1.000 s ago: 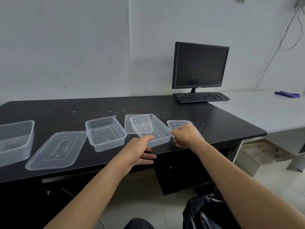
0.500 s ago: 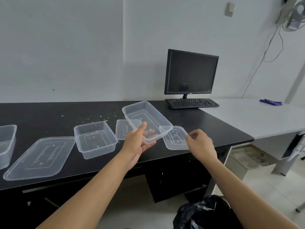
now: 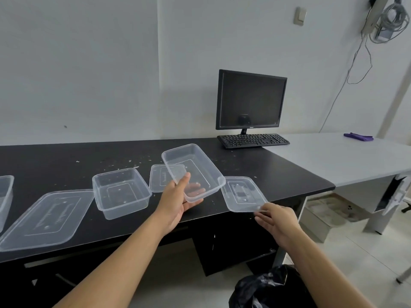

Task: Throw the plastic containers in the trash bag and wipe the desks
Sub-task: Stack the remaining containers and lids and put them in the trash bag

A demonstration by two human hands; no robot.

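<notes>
Thumb and fingers of your left hand (image 3: 178,204) clamp one clear plastic container (image 3: 195,172), held tilted above the black desk (image 3: 66,161). Your right hand (image 3: 278,221) pinches the near edge of a clear lid (image 3: 242,194) overhanging the desk's front. A black trash bag (image 3: 266,290) sits on the floor below.

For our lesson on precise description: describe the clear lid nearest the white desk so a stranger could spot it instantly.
Find the black desk and follow its front edge toward the right-hand corner. A clear lid juts over that edge, right of the tilted container in the left hand. Alone among the lids, it is pinched by the right hand.
</notes>
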